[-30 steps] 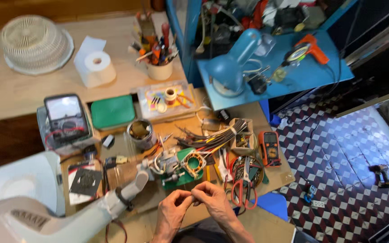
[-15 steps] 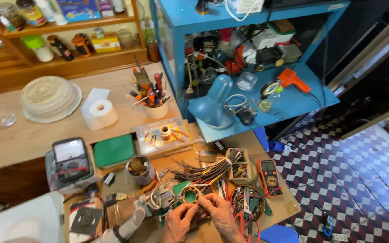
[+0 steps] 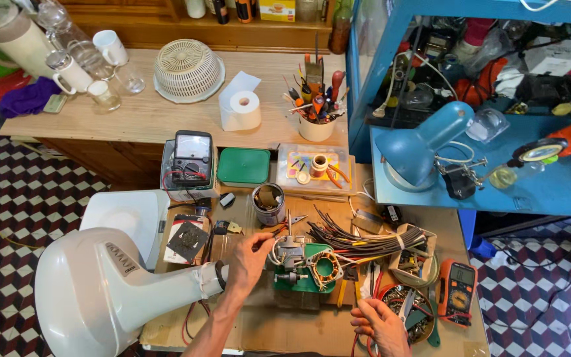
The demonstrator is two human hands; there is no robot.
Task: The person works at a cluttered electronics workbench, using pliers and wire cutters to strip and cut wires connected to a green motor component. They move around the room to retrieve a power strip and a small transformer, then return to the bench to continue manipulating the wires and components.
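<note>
Motor (image 3: 302,264) first: I see a small electric unit on a green plastic frame, with a ring of copper windings showing at its right end and a metal shaft and bracket at its left. It sits near the front middle of the counter (image 3: 299,330), which here is a worn brown board cluttered with parts. My left hand (image 3: 249,259) is at the motor's left end, its grip pinched around a thin wire or tool there; I cannot tell which. My right hand (image 3: 379,322) rests lower right, apart from the motor, fingers loosely curled over a heap of tools and red leads, its grip slack and holding nothing I can make out.

A bundle of dark wires (image 3: 365,241) fans out just behind the motor. An orange multimeter (image 3: 457,291) lies to the right, a grey tin (image 3: 269,205) stands behind, and a white fan housing (image 3: 107,291) lies at the left edge. Further back are an analogue meter (image 3: 191,158), a green lid (image 3: 244,166), a roll of paper (image 3: 242,109) and a cup of tools (image 3: 316,122) on a pale wooden counter. A blue shelf (image 3: 530,192) on the right carries a blue lamp (image 3: 418,145). The floor (image 3: 28,192) is checkered tile in dark and white.
</note>
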